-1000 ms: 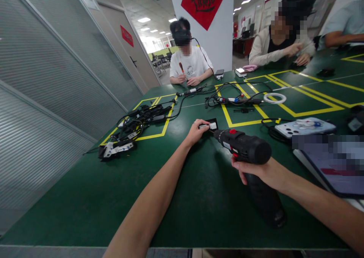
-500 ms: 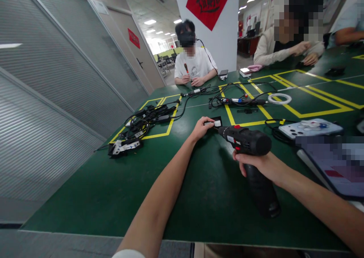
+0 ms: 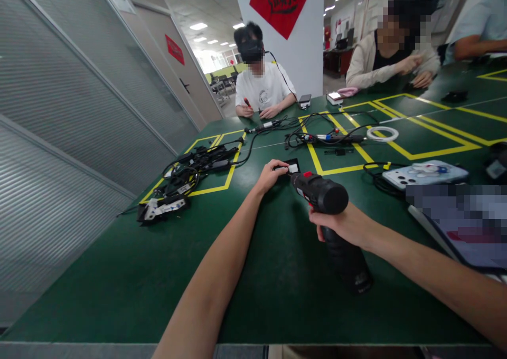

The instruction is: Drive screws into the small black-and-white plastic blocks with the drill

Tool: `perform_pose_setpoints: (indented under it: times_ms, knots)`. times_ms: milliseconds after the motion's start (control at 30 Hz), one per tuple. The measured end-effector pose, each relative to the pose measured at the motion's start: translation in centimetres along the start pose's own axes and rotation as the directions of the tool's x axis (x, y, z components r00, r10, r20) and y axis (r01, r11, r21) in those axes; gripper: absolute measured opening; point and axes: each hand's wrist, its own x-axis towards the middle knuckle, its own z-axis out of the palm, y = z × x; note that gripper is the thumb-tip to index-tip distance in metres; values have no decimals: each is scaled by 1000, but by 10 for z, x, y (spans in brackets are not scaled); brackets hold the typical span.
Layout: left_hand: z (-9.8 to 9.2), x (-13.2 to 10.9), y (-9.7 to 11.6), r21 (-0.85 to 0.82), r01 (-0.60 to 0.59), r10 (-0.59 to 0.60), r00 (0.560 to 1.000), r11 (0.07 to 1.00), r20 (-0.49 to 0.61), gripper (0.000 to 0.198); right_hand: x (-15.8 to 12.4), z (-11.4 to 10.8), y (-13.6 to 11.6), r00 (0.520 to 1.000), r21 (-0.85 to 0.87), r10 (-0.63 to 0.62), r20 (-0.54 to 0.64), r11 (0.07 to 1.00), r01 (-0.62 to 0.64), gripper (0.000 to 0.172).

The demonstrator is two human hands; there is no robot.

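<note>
My right hand (image 3: 340,224) is wrapped around the grip of a black cordless drill (image 3: 322,192) with red switches. The drill points forward and left, its chuck close to a small white block (image 3: 293,168) on a flat black piece (image 3: 298,162). My left hand (image 3: 271,175) rests on the table from the other side, its fingertips closed on the left end of the white block. The drill's chuck hides the bit's tip, so I cannot tell whether it touches the block.
Tangled black cables (image 3: 198,174) and a black-and-white strip (image 3: 164,209) lie left on the green table (image 3: 130,285). Farther back are a soldering-iron-like tool (image 3: 328,138) and a white ring (image 3: 382,133). A phone (image 3: 425,174) and a tablet (image 3: 463,232) lie right. Co-workers sit opposite.
My view has turned slightly, moving the scene left. The drill has swung a little to point more straight ahead, its chuck still by the white block. The co-worker opposite has tilted a red-handled screwdriver.
</note>
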Motion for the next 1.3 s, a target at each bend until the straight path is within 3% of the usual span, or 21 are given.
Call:
perform_pose_setpoints:
  times_ms: [433, 833, 1300]
  knots:
    - [1, 2, -3, -54, 8, -9, 1000, 999, -15, 19, 1, -10, 7, 997, 14, -48, 59, 999, 47, 11]
    - [0, 1, 0, -33, 15, -15, 1000, 999, 0, 20, 0, -9, 6, 999, -51, -7, 31, 999, 9, 5]
    - [0, 0, -1, -29, -10, 10, 1000, 1000, 11, 22, 2, -11, 12, 999, 37, -46, 10, 998, 46, 9]
